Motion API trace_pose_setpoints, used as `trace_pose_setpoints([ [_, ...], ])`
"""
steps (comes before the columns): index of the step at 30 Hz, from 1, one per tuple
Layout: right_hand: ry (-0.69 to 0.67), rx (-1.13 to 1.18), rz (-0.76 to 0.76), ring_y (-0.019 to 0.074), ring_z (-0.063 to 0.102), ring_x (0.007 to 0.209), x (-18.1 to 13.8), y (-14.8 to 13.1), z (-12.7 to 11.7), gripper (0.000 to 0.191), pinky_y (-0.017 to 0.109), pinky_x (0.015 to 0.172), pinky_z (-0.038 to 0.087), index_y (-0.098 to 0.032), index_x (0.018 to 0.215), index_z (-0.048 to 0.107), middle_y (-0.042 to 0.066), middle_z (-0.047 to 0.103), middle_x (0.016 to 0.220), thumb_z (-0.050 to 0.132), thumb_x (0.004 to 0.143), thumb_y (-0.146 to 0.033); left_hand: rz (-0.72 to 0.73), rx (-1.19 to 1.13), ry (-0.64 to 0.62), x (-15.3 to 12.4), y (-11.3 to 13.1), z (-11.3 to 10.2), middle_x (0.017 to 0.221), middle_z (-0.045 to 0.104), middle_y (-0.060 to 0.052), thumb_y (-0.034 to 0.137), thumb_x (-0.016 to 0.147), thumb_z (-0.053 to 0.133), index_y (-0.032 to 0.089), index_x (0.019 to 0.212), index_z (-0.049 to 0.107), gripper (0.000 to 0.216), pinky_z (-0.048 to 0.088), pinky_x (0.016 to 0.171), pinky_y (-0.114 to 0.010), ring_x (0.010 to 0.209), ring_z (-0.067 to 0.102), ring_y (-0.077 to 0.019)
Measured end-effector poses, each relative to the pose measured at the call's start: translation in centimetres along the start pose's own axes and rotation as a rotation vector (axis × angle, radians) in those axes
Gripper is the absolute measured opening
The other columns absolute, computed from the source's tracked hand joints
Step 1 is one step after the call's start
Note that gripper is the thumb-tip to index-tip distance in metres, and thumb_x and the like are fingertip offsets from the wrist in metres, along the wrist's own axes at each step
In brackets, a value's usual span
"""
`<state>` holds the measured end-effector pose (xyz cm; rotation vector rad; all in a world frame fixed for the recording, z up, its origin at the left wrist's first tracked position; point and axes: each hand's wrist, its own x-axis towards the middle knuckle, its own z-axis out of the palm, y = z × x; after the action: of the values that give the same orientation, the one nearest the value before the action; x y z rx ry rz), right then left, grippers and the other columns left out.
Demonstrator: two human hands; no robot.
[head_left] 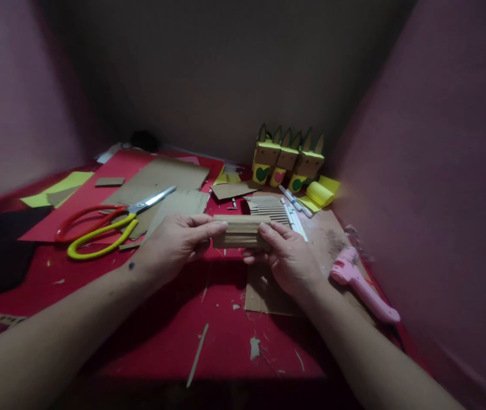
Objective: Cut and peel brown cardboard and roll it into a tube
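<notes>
A small strip of brown cardboard (243, 232) with creases along its length is held up above the table, one end in each hand. My left hand (185, 236) pinches its left end between thumb and fingers. At the right end, my right hand (283, 250) grips it with the thumb on top and fingers underneath. Behind the strip lies a ridged piece of corrugated cardboard (266, 206). A flat cardboard sheet (262, 290) rests on the table, partly hidden by my right hand. To the left are large scissors (114, 222) with one red and one yellow handle, blades apart.
A pink hot glue gun (364, 282) lies at the right edge. Cardboard animal figures (288, 159) with pointed ears stand at the back, near white markers (294, 210) and yellow paper (322, 193). Red paper (118, 171) and cardboard sheets (157, 179) lie left. Scraps litter the red tablecloth (148, 330).
</notes>
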<state>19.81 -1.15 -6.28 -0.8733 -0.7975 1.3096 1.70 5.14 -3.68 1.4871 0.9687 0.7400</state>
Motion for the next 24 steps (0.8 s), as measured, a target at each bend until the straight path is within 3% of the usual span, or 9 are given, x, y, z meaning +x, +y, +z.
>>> trace_pose_setpoints([
  [6, 0.035, -0.030, 0.005, 0.0136, 0.066, 0.060, 0.0, -0.2, 0.0, 0.020, 0.022, 0.046, 0.057, -0.016, 0.087, 0.070, 0.003, 0.071, 0.079, 0.074, 0.072, -0.030, -0.045, -0.070, -0.005, 0.2, -0.4, 0.0, 0.041, 0.048, 0.004, 0.042, 0.077, 0.069, 0.018, 0.096, 0.073, 0.032, 0.024, 0.038, -0.016, 0.038, 0.036, -0.0056],
  [10, 0.046, -0.022, 0.024, 0.0156, 0.068, 0.064, -0.1, -0.2, 0.0, 0.022, 0.023, 0.047, 0.057, -0.016, 0.087, 0.071, 0.004, 0.072, 0.082, 0.076, 0.070, -0.028, -0.062, -0.114, -0.004, 0.0, -0.1, 0.2, 0.047, 0.058, 0.001, 0.037, 0.075, 0.070, 0.017, 0.101, 0.073, 0.032, 0.034, 0.039, -0.019, 0.040, 0.046, -0.0094],
  [12, 0.041, -0.011, 0.036, 0.0146, 0.068, 0.058, -0.1, -0.3, -0.1, 0.024, 0.023, 0.046, 0.057, -0.017, 0.090, 0.071, 0.003, 0.072, 0.080, 0.077, 0.069, -0.027, 0.015, -0.033, 0.041, -0.3, 0.1, 0.4, 0.050, 0.060, 0.001, 0.036, 0.075, 0.069, 0.017, 0.095, 0.074, 0.028, 0.038, 0.042, -0.020, 0.044, 0.049, -0.0100],
  [16, -0.010, -0.013, 0.042, 0.0146, 0.068, 0.054, -0.2, -0.3, -0.1, 0.027, 0.025, 0.049, 0.058, -0.017, 0.092, 0.071, 0.002, 0.072, 0.075, 0.078, 0.067, -0.025, 0.322, 0.218, 0.191, -1.3, 0.4, 0.8, 0.051, 0.056, 0.004, 0.029, 0.077, 0.065, 0.018, 0.082, 0.075, 0.016, 0.040, 0.051, -0.021, 0.048, 0.046, -0.0083],
  [18, -0.021, -0.020, 0.027, 0.0151, 0.069, 0.056, -0.2, -0.4, -0.2, 0.026, 0.025, 0.052, 0.058, -0.016, 0.089, 0.072, 0.001, 0.072, 0.071, 0.079, 0.065, -0.024, 0.428, 0.269, 0.203, -1.7, 0.5, 1.0, 0.053, 0.056, 0.004, 0.027, 0.077, 0.064, 0.018, 0.078, 0.073, 0.012, 0.042, 0.054, -0.022, 0.050, 0.047, -0.0084],
  [21, -0.027, 0.026, 0.008, 0.0154, 0.069, 0.056, 0.1, -0.6, -0.6, 0.027, 0.023, 0.053, 0.057, -0.016, 0.085, 0.072, 0.001, 0.072, 0.068, 0.082, 0.062, -0.025, 0.450, 0.177, 0.179, -2.1, 0.7, 0.9, 0.059, 0.061, 0.004, 0.027, 0.076, 0.067, 0.018, 0.078, 0.071, 0.010, 0.044, 0.054, -0.022, 0.051, 0.052, -0.0089],
  [24, -0.031, 0.114, 0.021, 0.0150, 0.069, 0.054, 0.4, -0.7, -1.2, 0.033, 0.020, 0.046, 0.053, -0.017, 0.084, 0.070, 0.001, 0.072, 0.067, 0.086, 0.058, -0.029, 0.442, 0.004, 0.235, -1.9, 1.0, 0.3, 0.062, 0.063, 0.003, 0.030, 0.082, 0.061, 0.019, 0.088, 0.070, 0.016, 0.042, 0.048, -0.023, 0.048, 0.052, -0.0090],
])
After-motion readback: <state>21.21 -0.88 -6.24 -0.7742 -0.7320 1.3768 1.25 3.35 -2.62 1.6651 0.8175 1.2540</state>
